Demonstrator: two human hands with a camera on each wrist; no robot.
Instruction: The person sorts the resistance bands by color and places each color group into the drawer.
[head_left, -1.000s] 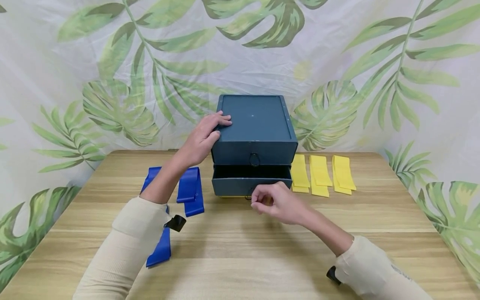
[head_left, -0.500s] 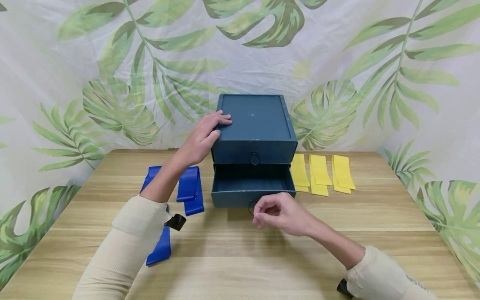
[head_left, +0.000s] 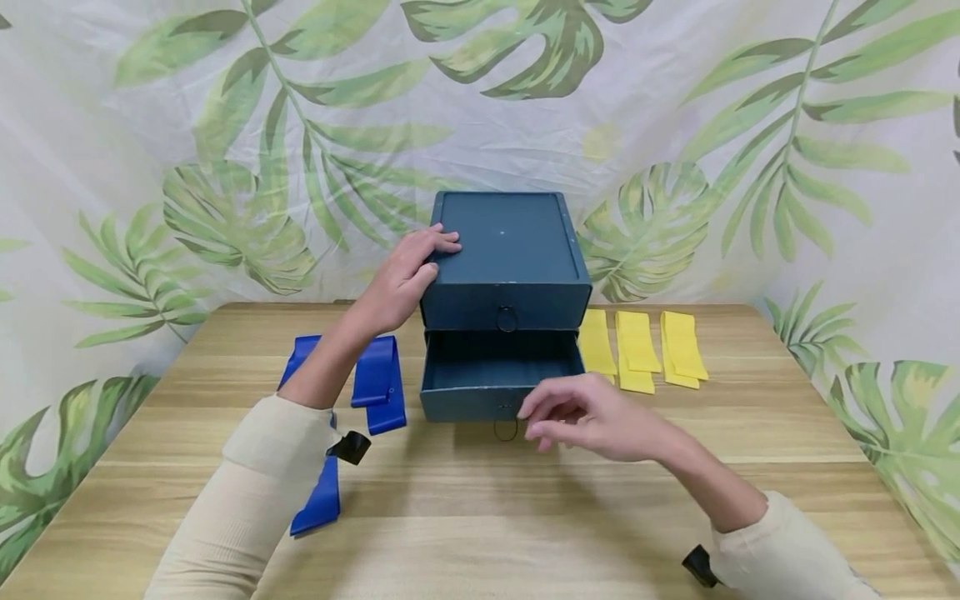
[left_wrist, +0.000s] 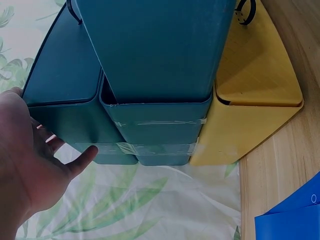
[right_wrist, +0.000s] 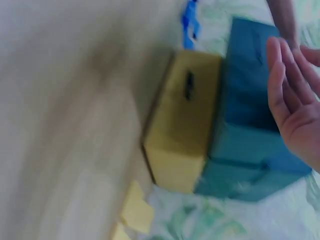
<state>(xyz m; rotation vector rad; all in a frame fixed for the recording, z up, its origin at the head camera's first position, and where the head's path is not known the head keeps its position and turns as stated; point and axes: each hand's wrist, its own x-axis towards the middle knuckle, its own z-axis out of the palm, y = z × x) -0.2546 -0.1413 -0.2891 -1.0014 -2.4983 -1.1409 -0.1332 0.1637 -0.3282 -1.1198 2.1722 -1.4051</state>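
Observation:
A dark teal drawer unit (head_left: 510,237) stands at the back of the table, its middle drawer (head_left: 468,404) pulled out with nothing visible inside. From that drawer's front hangs a thin ring handle (head_left: 506,429). My left hand (head_left: 401,279) rests on the unit's top left edge; the left wrist view shows the hand (left_wrist: 40,170) against the closed top drawer section (left_wrist: 65,65). Just right of the ring, my right hand (head_left: 600,417) hovers with loosely bent fingers and holds nothing. The right wrist view is blurred, with the hand (right_wrist: 300,100) before the teal drawers (right_wrist: 250,100).
Below the teal drawers is a closed yellow drawer (left_wrist: 260,65), seen in the wrist views. Folded blue strips (head_left: 375,375) lie on the table (head_left: 495,525) at the left, partly under my left arm. Three folded yellow strips (head_left: 636,350) lie right of the unit. A leaf-patterned cloth hangs behind.
The middle drawer has slid further out towards me. My right hand has moved back with it, then let go of the ring and shifted right. My left hand has stayed put.

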